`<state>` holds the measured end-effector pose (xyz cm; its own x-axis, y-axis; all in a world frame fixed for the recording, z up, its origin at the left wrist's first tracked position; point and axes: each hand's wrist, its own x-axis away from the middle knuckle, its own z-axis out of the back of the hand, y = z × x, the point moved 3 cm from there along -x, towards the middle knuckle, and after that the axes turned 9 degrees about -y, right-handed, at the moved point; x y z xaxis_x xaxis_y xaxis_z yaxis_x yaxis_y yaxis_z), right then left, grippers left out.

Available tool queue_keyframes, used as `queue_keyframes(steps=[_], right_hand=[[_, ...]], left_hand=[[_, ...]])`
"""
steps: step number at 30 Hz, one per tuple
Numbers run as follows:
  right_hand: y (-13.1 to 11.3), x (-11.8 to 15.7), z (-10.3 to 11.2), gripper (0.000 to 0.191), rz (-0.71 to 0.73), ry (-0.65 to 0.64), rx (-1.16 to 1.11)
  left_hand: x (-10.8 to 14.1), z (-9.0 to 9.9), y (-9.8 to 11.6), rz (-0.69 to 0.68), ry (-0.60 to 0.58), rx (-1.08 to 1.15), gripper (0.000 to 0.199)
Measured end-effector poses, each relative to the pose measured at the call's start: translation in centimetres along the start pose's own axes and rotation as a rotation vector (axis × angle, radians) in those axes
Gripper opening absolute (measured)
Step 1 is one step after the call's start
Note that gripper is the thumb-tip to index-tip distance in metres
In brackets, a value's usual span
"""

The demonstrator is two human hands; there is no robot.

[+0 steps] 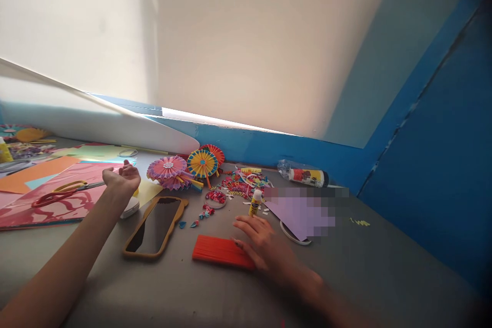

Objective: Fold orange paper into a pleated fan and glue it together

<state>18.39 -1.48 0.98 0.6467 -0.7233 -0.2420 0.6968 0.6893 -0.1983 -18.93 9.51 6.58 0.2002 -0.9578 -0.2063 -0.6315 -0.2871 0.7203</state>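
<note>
My left hand point(122, 182) is raised at the left, palm partly up with curled fingers, near the scissors point(75, 187) and a white round object point(129, 208); whether it holds anything is hidden. My right hand point(261, 243) rests with fingers spread at the right end of a folded red-orange paper strip point(219, 251) on the grey table, its fingertips touching the strip. Just behind that hand stands a glue stick point(254, 204) with a white cap. A phone in a brown case point(156, 228) lies between the two hands.
Pleated paper rosettes point(167, 168) stand at the back, beside paper scraps point(246, 184). Purple paper point(295, 212) and a plastic-wrapped bottle point(307, 176) are at the right. Coloured sheets point(42, 174) cover the left side. A blue wall point(430, 189) borders the table.
</note>
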Motion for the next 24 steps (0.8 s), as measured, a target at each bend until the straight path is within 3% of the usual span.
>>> queue_keyframes(steps=[3, 6, 10, 11, 12, 13, 15, 17, 19, 24], right_hand=[[0.1, 0.0, -0.3, 0.032, 0.002, -0.003, -0.012], [0.2, 0.1, -0.3, 0.031, 0.001, -0.011, -0.023], [-0.2, 0.3, -0.1, 0.041, -0.019, -0.088, -0.075], [-0.4, 0.4, 0.0, 0.048, -0.035, -0.100, -0.091], [-0.6, 0.5, 0.2, 0.054, -0.053, -0.107, -0.108], [-0.8, 0.5, 0.3, 0.056, -0.071, -0.116, -0.127], [-1.1, 0.6, 0.5, 0.050, -0.107, -0.148, -0.169], [-1.0, 0.5, 0.5, 0.033, -0.125, -0.185, -0.201], [-0.5, 0.4, 0.5, 0.018, -0.112, -0.201, -0.209], [1.8, 0.2, 0.4, 0.011, -0.120, -0.158, -0.217]], left_hand=[[0.8, -2.5, -2.1, -0.053, 0.016, 0.014, 0.036], [2.5, -6.1, -5.5, -0.041, -0.119, -0.053, 0.029], [6.3, -10.1, -9.4, 0.118, -0.450, -0.270, 0.016], [7.3, -10.7, -10.0, 0.158, -0.570, -0.362, 0.018], [8.4, -11.3, -10.5, 0.163, -0.822, -0.625, 0.018], [9.3, -11.5, -10.9, 0.162, -1.019, -0.859, 0.020], [10.4, -11.0, -11.4, 0.179, -1.233, -1.166, 0.039], [10.6, -10.1, -11.7, 0.236, -1.318, -1.312, 0.052], [10.6, -9.6, -11.9, 0.280, -1.380, -1.358, 0.051], [10.4, -9.7, -12.0, 0.332, -1.389, -1.332, 0.042]])
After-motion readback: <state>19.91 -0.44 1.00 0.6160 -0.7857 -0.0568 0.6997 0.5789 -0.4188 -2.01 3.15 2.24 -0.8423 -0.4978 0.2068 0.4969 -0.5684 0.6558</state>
